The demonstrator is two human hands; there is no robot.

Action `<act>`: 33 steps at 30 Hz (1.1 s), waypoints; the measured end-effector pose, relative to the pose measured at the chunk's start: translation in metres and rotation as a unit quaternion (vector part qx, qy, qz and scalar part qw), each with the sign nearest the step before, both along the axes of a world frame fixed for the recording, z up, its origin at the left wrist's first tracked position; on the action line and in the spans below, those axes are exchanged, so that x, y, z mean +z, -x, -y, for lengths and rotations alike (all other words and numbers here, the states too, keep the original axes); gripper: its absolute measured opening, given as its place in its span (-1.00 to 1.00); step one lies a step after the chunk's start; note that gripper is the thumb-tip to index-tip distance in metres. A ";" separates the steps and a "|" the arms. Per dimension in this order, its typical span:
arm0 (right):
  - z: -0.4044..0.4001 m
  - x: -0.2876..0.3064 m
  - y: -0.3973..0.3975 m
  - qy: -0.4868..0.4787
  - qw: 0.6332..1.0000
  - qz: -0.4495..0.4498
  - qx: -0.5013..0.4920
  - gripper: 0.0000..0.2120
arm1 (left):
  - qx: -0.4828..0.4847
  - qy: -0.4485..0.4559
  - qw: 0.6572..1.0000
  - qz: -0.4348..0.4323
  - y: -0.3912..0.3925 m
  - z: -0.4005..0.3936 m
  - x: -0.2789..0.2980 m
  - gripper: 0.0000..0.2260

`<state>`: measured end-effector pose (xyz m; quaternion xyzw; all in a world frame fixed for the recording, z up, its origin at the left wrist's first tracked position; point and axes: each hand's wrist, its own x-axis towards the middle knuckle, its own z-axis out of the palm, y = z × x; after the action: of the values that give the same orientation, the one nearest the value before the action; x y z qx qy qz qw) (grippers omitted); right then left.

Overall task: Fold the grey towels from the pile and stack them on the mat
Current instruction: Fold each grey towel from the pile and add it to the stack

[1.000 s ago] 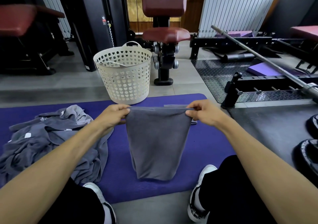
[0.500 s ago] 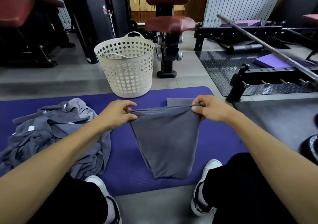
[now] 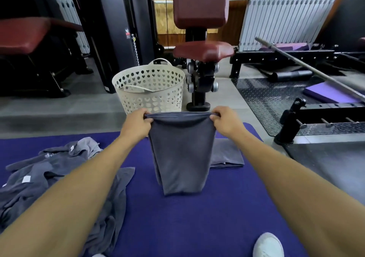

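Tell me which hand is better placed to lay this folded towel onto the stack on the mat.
Right, probably. The folded stack lies just under and behind the right hand, which pinches the held towel. The left hand is on the pile's side.

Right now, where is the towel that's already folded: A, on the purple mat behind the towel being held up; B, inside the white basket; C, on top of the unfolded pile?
A: the folded towel lies flat on the purple mat, partly hidden behind the hanging towel that both hands hold up by its top corners.
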<state>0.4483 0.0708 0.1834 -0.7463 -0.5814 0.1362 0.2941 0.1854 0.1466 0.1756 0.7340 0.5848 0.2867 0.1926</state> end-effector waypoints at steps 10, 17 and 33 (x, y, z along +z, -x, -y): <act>0.070 -0.064 0.013 0.061 0.990 -0.096 0.085 -0.87 | -0.121 0.043 0.991 0.032 0.043 0.046 -0.058 -0.84; 0.163 -0.166 0.029 0.262 0.957 -0.060 0.112 -0.92 | -0.175 0.242 0.954 -0.020 0.085 0.146 -0.175 -0.78; 0.165 -0.260 0.034 0.287 0.924 -0.252 -0.016 -0.81 | -0.027 0.431 0.894 0.119 0.074 0.142 -0.257 -0.90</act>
<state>0.4147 -0.0946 -0.0762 -0.7490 -0.4124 0.4760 0.2058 0.1118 0.0048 -0.0814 0.5548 0.6037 0.0860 0.5661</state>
